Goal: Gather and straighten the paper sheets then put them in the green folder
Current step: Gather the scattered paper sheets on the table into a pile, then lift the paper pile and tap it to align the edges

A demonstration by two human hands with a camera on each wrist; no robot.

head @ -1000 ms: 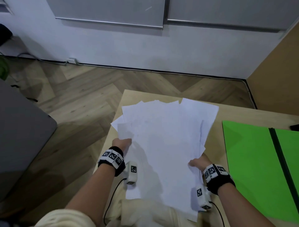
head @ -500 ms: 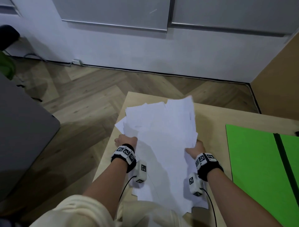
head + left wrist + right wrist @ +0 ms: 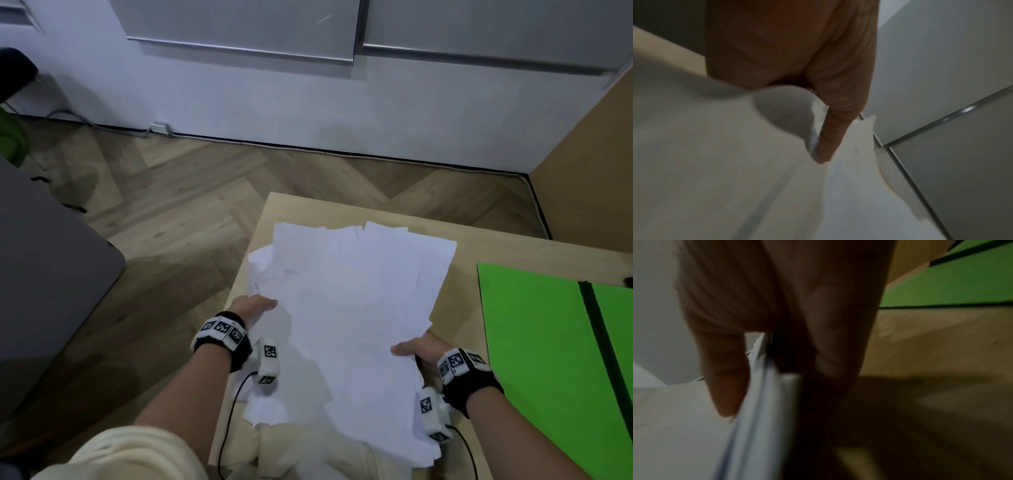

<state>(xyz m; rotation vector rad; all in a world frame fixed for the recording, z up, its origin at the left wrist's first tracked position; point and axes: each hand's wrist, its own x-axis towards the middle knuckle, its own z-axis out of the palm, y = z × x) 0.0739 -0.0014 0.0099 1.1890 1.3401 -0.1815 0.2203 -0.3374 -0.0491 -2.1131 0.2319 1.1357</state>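
Fingers (image 3: 725, 386) of the right hand (image 3: 419, 351) and left hand (image 3: 255, 305) clamp the ragged paper sheets (image 3: 349, 308) above the bench (image 3: 459, 301); gathered, not squared, green folder (image 3: 534, 342) awaits beside them.

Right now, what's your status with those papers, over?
Left hand and right hand both grip the loose stack of white paper sheets, edges uneven. Open green folder lies flat on the wooden table, to the right. Nothing between them.

Both hands hold the uneven paper sheets (image 3: 346, 308): left hand (image 3: 255, 306) at 9 o'clock, right hand (image 3: 419, 353) at 4 o'clock; green folder (image 3: 534, 342) lies at 3 o'clock.
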